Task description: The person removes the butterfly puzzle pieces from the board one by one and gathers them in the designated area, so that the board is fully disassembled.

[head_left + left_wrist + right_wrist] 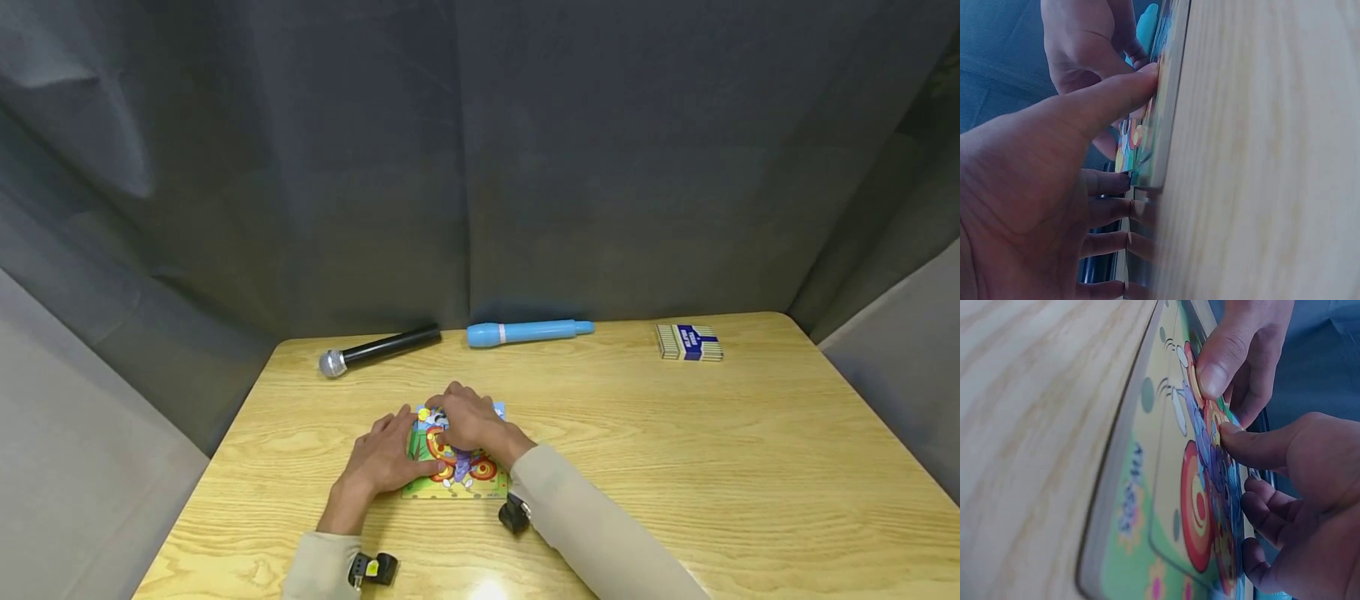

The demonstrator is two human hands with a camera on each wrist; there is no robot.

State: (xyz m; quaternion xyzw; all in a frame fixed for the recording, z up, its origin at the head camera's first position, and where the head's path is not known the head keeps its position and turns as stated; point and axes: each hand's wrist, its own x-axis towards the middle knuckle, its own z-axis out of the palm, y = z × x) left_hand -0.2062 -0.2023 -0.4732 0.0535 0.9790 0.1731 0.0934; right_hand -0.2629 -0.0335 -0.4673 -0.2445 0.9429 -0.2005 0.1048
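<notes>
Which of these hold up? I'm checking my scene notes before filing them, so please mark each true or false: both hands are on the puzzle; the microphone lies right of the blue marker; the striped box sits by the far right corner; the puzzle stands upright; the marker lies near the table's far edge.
1. Both hands are on the puzzle. True: the left hand and the right hand rest on the puzzle board.
2. The microphone lies right of the blue marker. False: it lies to its left.
3. The striped box sits by the far right corner. True.
4. The puzzle stands upright. False: it lies flat on the table.
5. The marker lies near the table's far edge. True.
</notes>
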